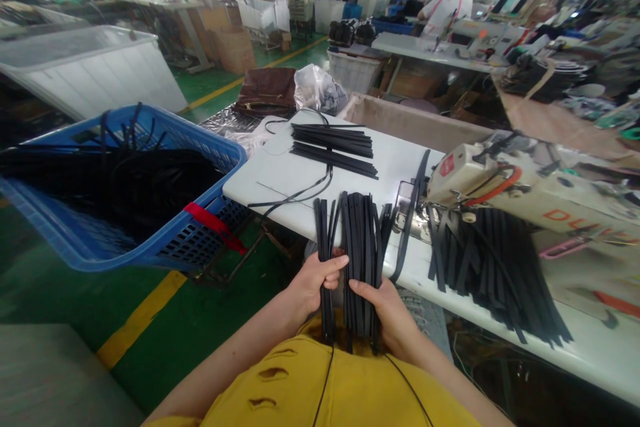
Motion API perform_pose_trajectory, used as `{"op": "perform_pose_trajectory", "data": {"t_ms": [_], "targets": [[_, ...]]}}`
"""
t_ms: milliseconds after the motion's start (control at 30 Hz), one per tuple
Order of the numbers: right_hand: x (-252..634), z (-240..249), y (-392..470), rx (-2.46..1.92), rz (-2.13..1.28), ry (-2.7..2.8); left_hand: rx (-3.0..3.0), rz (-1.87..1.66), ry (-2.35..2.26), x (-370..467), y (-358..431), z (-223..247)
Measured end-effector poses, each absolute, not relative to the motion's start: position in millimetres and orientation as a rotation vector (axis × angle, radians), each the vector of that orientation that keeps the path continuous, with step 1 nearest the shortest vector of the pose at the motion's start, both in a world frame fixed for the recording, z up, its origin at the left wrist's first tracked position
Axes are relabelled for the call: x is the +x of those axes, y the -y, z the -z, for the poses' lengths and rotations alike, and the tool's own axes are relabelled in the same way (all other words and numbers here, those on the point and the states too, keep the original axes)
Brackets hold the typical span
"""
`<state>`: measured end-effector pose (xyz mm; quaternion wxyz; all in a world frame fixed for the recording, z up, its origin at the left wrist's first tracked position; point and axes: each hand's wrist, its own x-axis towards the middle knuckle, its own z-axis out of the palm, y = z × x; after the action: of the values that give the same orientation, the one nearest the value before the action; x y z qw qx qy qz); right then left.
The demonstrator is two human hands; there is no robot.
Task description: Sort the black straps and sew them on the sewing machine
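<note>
My left hand (314, 282) grips a thin bunch of black straps (324, 230) that stands upright at the near edge of the white table (280, 170). My right hand (386, 310) holds a thicker bundle of black straps (361, 240) right beside it, fingers wrapped around its lower part. Both bundles lean against the table edge and reach down to my yellow top. A neat stack of black straps (334, 147) lies flat further back on the table. A heap of loose black straps (493, 267) spreads out below the sewing machine (520, 190) on the right.
A blue plastic basket (115, 247) full of black straps stands at the left on a frame. A white bin (95, 67) sits behind it. A brown bag (267, 90) and a plastic sack (317, 88) lie beyond the table. People work at tables far back.
</note>
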<state>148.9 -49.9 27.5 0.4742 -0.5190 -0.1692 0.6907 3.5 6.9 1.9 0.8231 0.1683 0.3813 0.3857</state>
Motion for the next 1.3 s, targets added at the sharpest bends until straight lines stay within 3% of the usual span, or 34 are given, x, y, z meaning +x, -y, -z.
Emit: {"op": "perform_pose_trajectory", "data": {"t_ms": [233, 1300], "targets": [[150, -28, 51, -1.305, -1.648, 0.464, 0.54, -0.862, -0.947, 11, -5, -4], [157, -34, 52, -1.255, -1.715, 0.313, 0.345, -0.768, -0.788, -6, -6, 9]]}}
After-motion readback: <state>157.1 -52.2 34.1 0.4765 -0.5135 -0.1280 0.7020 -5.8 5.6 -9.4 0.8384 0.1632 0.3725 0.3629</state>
